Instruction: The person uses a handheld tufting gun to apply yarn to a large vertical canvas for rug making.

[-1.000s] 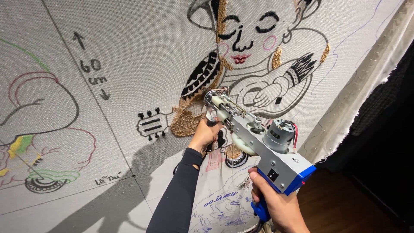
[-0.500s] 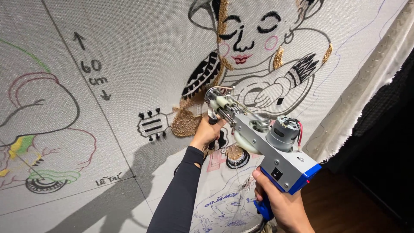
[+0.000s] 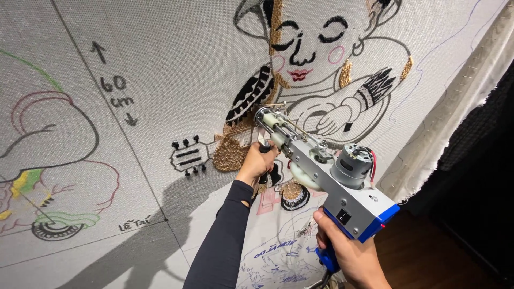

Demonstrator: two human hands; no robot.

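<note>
1. At centre frame, the tufting gun (image 3: 321, 171) sits against the stretched white cloth (image 3: 176, 69), its needle end touching the fabric just beside the gold tufted patch (image 3: 230, 152).
2. Change since the earlier pictures: the gun nose stands slightly higher and further right along the patch edge; the grip is unchanged. Judgement: tufting is under way, advancing in short steps along the drawn outline.
3. Orientation: the gun's long axis runs diagonally, from the blue handle base at lower right to the needle end at upper left. The nose points into the cloth.
4. Left hand (image 3: 258, 163): closed around the front grip below the nose, sleeve dark.
5. Right hand (image 3: 350, 251): wrapped around the blue rear handle, low in the frame.
6. Surroundings: a drawn figure with closed eyes (image 3: 316, 48) fills the upper centre; a small guitar headstock drawing (image 3: 187, 157) lies left of the patch.
</note>
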